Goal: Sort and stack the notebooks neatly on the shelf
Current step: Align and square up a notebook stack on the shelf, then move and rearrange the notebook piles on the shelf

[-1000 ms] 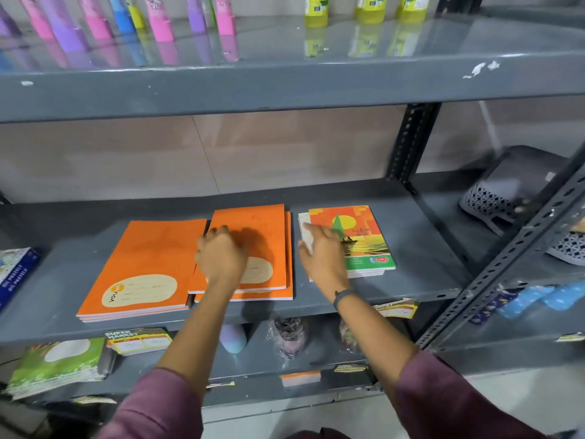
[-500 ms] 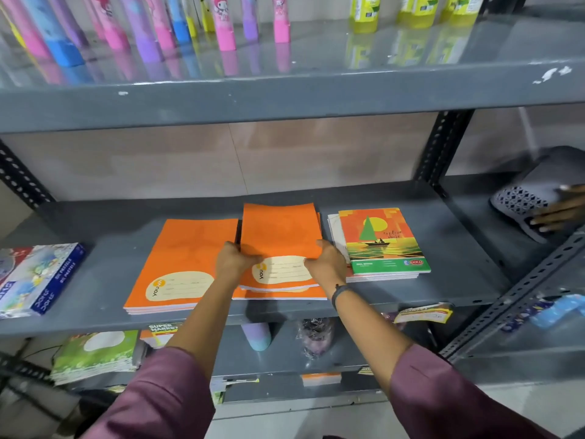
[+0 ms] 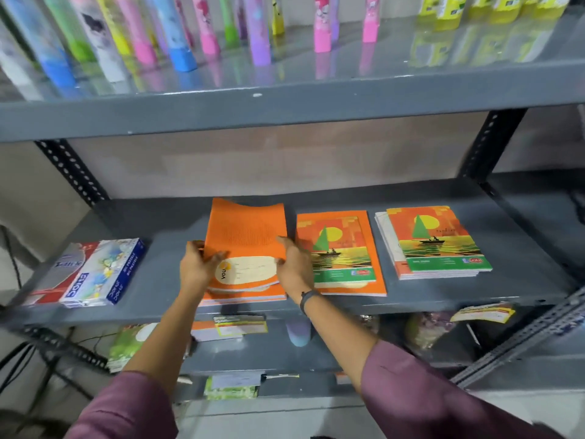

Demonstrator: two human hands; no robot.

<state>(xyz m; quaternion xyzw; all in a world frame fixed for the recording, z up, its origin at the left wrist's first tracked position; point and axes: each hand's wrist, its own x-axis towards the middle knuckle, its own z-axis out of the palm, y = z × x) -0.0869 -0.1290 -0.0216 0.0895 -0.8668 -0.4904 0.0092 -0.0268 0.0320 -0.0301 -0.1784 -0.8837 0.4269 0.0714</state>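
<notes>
On the grey middle shelf [image 3: 158,280] lies a stack of plain orange notebooks [image 3: 247,229]. My left hand [image 3: 198,264] grips the top ones at their left edge and my right hand [image 3: 294,264] grips their right edge. These top notebooks bow upward between my hands, over the rest of the orange stack. Right of it lies a sailboat-cover notebook [image 3: 342,248] on top of an orange one. Further right sits a second stack of sailboat-cover notebooks [image 3: 437,242].
Boxes of pastels [image 3: 91,270] lie at the shelf's left end. Coloured bottles [image 3: 177,33] stand on the upper shelf, yellow ones [image 3: 474,11] at the right. The lower shelf holds green packs [image 3: 129,346] and labels. A slotted black upright [image 3: 487,144] stands at the right.
Both hands carried the middle orange notebooks left onto the left orange stack. A sailboat-cover notebook now shows where they lay. The camera view shifted left.
</notes>
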